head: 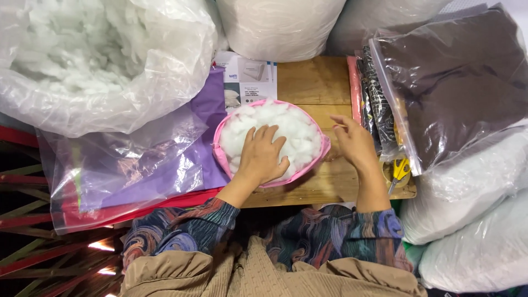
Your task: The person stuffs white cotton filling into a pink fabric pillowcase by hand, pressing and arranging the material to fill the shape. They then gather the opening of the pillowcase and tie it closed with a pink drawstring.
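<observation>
The left hand point(264, 154) reaches up from six o'clock, palm down, fingers spread and released, pressing flat on the white stuffing point(286, 129) that fills the pink cushion cover point(220, 146). The cover lies on the wooden table point(313, 82), its fill bulging out under and around the fingertips toward twelve o'clock. The right hand point(355, 143) sits at three o'clock of the cover, beside its rim, fingers loosely curled; whether they pinch anything cannot be told. Yellow-handled scissors point(400, 171) lie further toward three o'clock.
</observation>
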